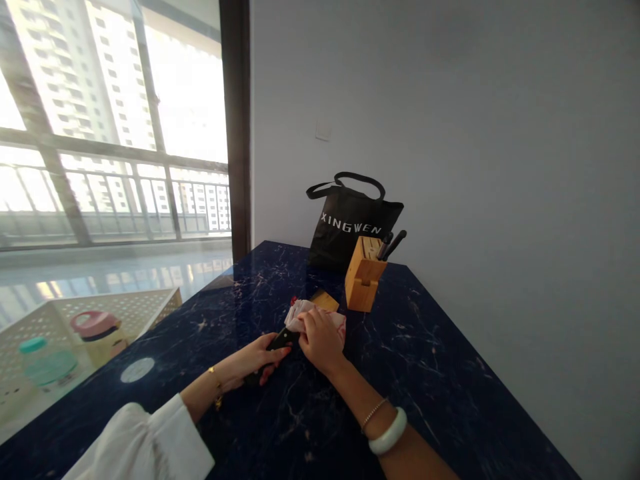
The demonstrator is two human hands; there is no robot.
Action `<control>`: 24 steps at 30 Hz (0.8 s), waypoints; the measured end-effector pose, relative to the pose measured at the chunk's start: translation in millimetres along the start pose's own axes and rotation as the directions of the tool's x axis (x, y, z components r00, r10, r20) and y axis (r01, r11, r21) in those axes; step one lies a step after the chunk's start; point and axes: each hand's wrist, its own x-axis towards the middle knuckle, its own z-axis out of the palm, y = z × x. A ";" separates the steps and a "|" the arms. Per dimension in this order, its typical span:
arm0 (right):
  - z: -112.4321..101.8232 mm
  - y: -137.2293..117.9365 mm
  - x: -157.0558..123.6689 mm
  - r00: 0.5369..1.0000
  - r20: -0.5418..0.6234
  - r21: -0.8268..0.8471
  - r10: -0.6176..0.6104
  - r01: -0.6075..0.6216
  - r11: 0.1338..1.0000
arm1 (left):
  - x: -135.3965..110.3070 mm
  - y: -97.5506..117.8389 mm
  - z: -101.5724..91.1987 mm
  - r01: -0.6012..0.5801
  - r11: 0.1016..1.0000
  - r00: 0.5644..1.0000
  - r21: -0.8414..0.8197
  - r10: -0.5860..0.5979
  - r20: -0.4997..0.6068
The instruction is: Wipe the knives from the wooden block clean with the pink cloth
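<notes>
- The left hand [255, 363] has its fingers wrapped around the black handle of a knife [281, 340], in front of the knife block [364, 273] and to its left.
- The right hand [323, 340] clutches a pale pink cloth [300, 315], bunched over the blade, just in front of the knife block.
- A small wooden piece [325, 300] lies between the cloth and the knife block.
- A black bag [350, 223] stands behind the knife block on the dark marble table [425, 373].
</notes>
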 end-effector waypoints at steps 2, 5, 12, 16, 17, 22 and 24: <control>1.8 -3.5 -0.1 0.999 0.001 0.022 -0.052 0.052 0.998 | -0.3 0.2 -0.9 0.015 1.000 1.000 -0.019 -0.016 -0.012; 2.8 4.3 2.1 1.000 -0.007 -0.012 -0.017 0.017 1.000 | -3.3 3.5 -0.8 0.031 0.999 1.000 -0.034 -0.031 -0.004; 0.7 20.8 3.7 0.997 -0.017 -0.024 0.070 -0.071 0.997 | -4.0 11.0 3.7 0.040 0.999 0.999 -0.001 -0.040 -0.011; -1.1 7.2 1.0 0.996 0.006 0.034 -0.088 0.088 0.996 | -0.8 7.3 4.1 -0.003 0.992 0.999 0.124 0.008 -0.036; -1.2 8.5 1.5 0.997 0.003 0.023 -0.078 0.078 0.997 | -0.9 6.5 4.1 -0.012 0.987 0.999 0.158 0.018 -0.037; -2.8 39.2 4.9 0.984 -0.063 -0.101 0.164 -0.170 0.980 | -4.5 5.5 3.7 -0.058 0.964 0.998 0.258 0.046 0.052; -4.6 44.0 2.9 0.983 -0.072 -0.115 0.170 -0.178 0.977 | -5.6 5.9 3.8 -0.064 0.961 0.996 0.269 0.047 0.071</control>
